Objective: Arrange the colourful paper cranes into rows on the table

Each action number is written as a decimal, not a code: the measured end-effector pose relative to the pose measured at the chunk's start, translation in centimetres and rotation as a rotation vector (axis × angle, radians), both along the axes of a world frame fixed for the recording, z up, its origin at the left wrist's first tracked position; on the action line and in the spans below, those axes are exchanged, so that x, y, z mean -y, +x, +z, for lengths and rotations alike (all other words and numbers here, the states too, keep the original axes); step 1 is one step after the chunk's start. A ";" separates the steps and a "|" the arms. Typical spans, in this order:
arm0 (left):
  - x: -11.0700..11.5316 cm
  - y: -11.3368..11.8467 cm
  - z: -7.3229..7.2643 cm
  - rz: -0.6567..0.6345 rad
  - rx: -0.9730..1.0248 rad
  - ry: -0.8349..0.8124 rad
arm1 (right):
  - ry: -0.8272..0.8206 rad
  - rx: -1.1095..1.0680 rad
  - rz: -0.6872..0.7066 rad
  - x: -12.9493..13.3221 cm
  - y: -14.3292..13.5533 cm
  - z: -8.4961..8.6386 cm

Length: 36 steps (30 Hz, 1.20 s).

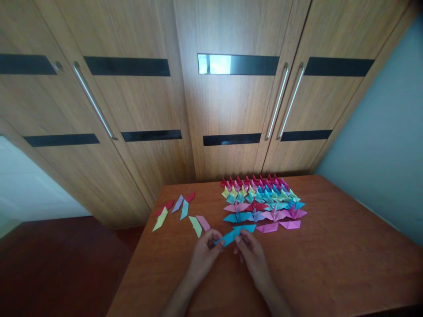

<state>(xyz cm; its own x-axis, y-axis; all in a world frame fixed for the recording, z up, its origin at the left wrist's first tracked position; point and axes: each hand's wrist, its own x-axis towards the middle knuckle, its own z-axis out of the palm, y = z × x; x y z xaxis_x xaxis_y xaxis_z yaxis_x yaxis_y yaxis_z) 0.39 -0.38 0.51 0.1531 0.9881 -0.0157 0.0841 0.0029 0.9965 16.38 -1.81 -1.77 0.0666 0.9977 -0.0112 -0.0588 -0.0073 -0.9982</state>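
A blue folded paper strip [229, 238] is held over the table between both hands. My left hand [207, 248] pinches its left end between thumb and fingers. On its right end, my right hand [248, 248] has thumb and fingers closed. Just behind it lies another blue folded paper [245, 227], partly overlapped in view. To its right rest two pink folded papers [267, 227]. A yellow folded paper [195, 226] and a pink folded paper [202, 223] lie beyond my left hand.
Rows of colourful paper cranes [256, 198] cover the table's back centre. Several loose folded papers, among them a yellow one [160, 219], lie at the back left of the brown table [330, 246]. A wooden wardrobe [228, 101] stands behind; a pale wall [380, 154] borders the right.
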 end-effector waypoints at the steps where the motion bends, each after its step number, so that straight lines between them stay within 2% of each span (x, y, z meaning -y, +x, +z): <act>1: 0.2 0.2 -0.4 -0.023 -0.009 0.002 | -0.005 0.004 -0.001 0.0 -0.3 -0.2; 6: 1.1 0.5 -1.2 -0.165 -0.030 -0.033 | -0.010 0.081 0.011 0.6 -0.8 -0.5; 10: 1.4 0.4 -1.5 -0.160 -0.090 -0.089 | -0.015 0.134 -0.003 1.5 -0.4 -0.6; 13: 1.5 0.5 -1.5 -0.164 -0.102 -0.133 | -0.050 0.161 -0.116 2.0 1.2 -0.9; 16: 1.5 0.5 -1.4 -0.139 -0.097 -0.134 | -0.068 0.198 -0.304 1.9 5.2 -1.3; 19: 1.4 0.5 -1.2 -0.122 -0.089 -0.112 | -0.021 0.270 -0.448 1.1 12.0 -1.5; 23: 1.4 0.5 -1.4 -0.131 -0.120 -0.087 | -0.096 0.546 -0.632 -0.7 21.9 -2.0; 26: 1.3 0.5 -1.7 -0.144 -0.142 -0.074 | -0.258 0.831 -0.667 -2.1 26.6 -2.6; 30: 1.3 0.3 -1.8 -0.161 -0.168 -0.056 | -0.480 1.201 -0.589 -3.5 28.3 -3.6; 33: 1.4 0.3 -1.8 -0.170 -0.189 -0.051 | -0.487 1.371 -0.601 -4.3 27.9 -4.2; 36: 1.5 0.4 -1.8 -0.177 -0.214 -0.050 | -0.487 1.394 -0.643 -4.9 27.4 -4.3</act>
